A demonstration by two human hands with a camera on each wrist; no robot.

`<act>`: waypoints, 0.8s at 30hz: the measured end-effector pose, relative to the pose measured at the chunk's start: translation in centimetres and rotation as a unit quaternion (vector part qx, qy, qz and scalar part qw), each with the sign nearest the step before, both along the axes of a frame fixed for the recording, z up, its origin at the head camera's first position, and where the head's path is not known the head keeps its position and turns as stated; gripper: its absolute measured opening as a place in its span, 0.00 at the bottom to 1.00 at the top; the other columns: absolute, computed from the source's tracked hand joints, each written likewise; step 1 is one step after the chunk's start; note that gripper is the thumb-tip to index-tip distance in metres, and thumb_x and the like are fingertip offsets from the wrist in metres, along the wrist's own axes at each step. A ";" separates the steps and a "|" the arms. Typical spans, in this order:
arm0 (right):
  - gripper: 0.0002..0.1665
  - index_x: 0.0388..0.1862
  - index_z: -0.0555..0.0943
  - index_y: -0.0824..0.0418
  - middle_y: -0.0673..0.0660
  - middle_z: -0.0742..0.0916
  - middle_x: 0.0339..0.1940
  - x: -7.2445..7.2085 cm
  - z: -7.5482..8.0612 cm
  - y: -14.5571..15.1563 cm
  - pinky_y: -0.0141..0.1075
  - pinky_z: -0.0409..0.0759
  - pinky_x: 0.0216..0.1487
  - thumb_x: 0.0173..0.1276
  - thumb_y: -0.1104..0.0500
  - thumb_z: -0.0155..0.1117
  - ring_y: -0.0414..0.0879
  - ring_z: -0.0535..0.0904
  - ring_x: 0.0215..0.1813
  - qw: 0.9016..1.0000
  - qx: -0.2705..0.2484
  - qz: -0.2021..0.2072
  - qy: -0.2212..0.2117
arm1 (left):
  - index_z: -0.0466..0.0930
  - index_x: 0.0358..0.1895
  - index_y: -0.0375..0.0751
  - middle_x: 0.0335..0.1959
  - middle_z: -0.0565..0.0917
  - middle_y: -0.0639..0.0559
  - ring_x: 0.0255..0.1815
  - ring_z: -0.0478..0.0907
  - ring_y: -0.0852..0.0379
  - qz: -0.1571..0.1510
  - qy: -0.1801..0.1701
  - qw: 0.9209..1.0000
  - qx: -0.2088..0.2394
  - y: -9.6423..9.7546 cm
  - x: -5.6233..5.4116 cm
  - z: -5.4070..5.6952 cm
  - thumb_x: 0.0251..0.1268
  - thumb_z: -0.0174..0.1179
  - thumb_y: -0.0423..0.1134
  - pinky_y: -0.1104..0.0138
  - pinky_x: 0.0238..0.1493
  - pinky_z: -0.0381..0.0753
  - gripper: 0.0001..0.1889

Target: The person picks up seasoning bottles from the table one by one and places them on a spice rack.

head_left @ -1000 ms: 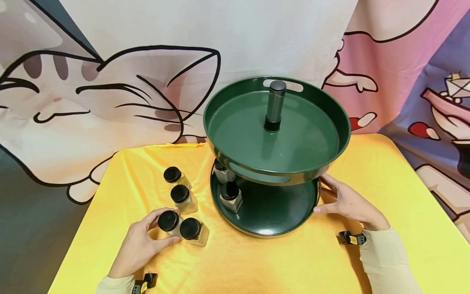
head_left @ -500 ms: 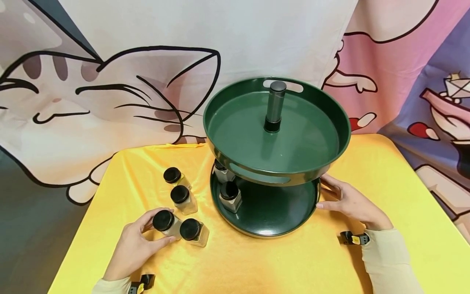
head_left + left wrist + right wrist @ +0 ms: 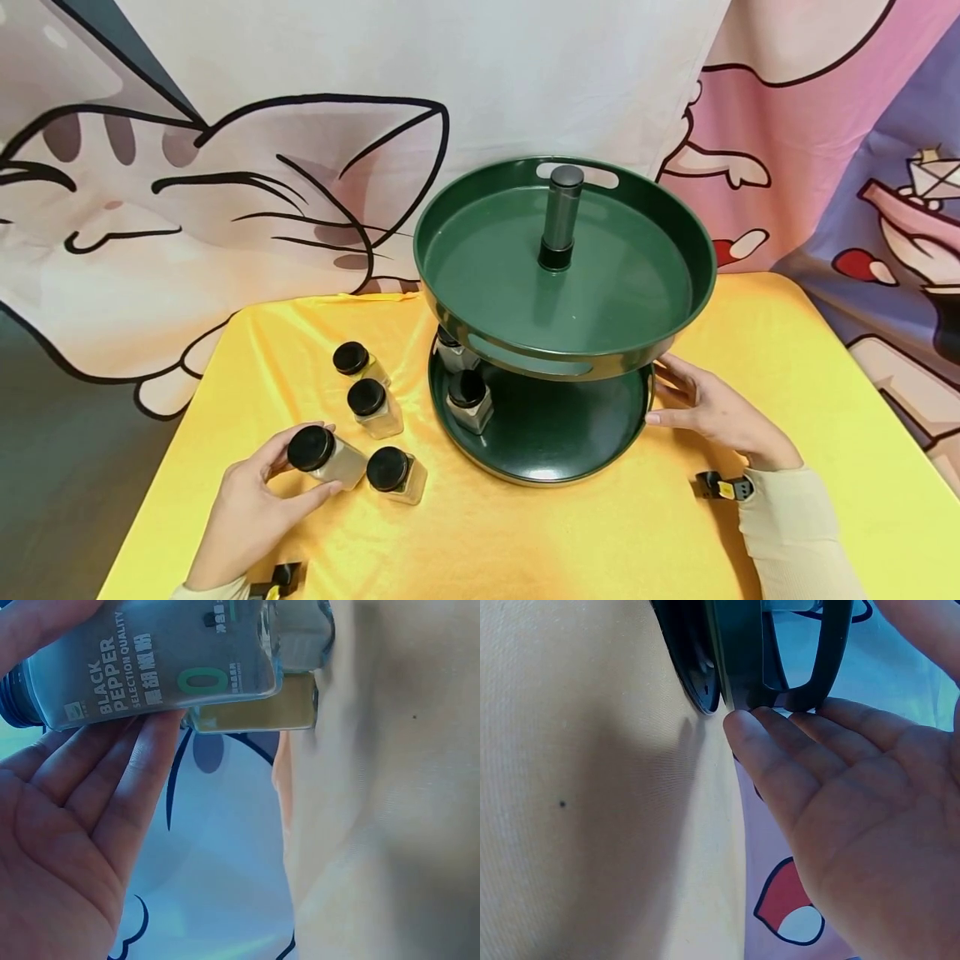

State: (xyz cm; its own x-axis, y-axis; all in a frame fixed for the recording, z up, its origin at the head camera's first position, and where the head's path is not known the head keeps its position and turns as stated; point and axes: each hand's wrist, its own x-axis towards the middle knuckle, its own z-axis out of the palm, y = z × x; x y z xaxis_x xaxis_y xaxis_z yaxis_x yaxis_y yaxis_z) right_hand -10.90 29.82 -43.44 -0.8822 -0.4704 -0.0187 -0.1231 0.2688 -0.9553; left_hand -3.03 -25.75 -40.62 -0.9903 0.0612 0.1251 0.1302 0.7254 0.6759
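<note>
In the head view, a black-lidded jar (image 3: 339, 465) is held by the left hand (image 3: 243, 504), between thumb and fingers, which are spread only to the jar's width; the jar is tilted, with its lid toward this hand; whether its base is lifted from the yellow cloth (image 3: 480, 542) cannot be told well; to the right of the same hand, a second jar (image 3: 397, 475) is placed; beyond the hand, a third jar (image 3: 377, 410) and a fourth jar (image 3: 360, 362) are seen; the lower tray (image 3: 555, 458) is touched on its right side by the right hand (image 3: 712, 417).

In the left wrist view, "BLACK PEPPER" is read on the held jar; it is judged light and stiff, rather slippery, and perhaps breakable; it is best taken by opposite flat sides, below the lid.

In the right wrist view, the fingers are nearly straight, against the tray's edge; nothing is gripped.
</note>
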 end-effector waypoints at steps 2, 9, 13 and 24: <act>0.54 0.83 0.49 0.62 0.72 0.59 0.78 0.0 0.1 0.0 0.27 0.68 0.65 0.66 0.67 0.70 0.46 0.63 0.76 1.000 0.001 0.001 -0.002 | 0.78 0.64 0.62 0.49 0.87 0.66 0.47 0.83 0.70 0.003 0.004 1.000 0.000 0.0 0.2 0.2 0.46 0.81 0.47 0.82 0.50 0.71 0.36; 0.56 0.83 0.48 0.57 0.69 0.57 0.80 0.1 0.0 -0.1 0.27 0.67 0.66 0.65 0.66 0.71 0.46 0.60 0.76 1.000 0.005 0.000 -0.010 | 0.79 0.64 0.61 0.52 0.86 0.66 0.48 0.82 0.71 -0.009 0.036 0.999 0.006 0.2 0.5 1.1 0.44 0.82 0.44 0.83 0.50 0.70 0.37; 0.57 0.84 0.48 0.56 0.67 0.57 0.81 0.1 -0.1 -0.1 0.25 0.66 0.66 0.65 0.65 0.72 0.52 0.58 0.78 1.000 0.012 -0.001 -0.010 | 0.79 0.64 0.61 0.53 0.86 0.66 0.49 0.82 0.71 -0.016 0.051 0.999 0.005 0.3 0.6 1.6 0.44 0.82 0.42 0.82 0.49 0.72 0.37; 0.58 0.84 0.48 0.55 0.64 0.56 0.82 0.2 0.0 -0.2 0.26 0.65 0.66 0.63 0.64 0.74 0.56 0.55 0.79 1.000 0.013 -0.007 -0.008 | 0.80 0.63 0.59 0.53 0.86 0.64 0.49 0.83 0.69 -0.046 0.073 0.996 0.012 1.3 0.3 3.5 0.43 0.83 0.40 0.82 0.50 0.73 0.38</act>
State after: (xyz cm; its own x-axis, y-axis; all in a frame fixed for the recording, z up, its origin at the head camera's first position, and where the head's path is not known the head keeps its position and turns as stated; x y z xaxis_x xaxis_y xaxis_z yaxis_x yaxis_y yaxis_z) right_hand -10.75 29.64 -43.49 -0.8878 -0.4581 -0.0454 -0.1041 0.2960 -0.9495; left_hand -2.72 -24.49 -37.09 -0.9520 0.1457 0.2692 0.2927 0.6904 0.6616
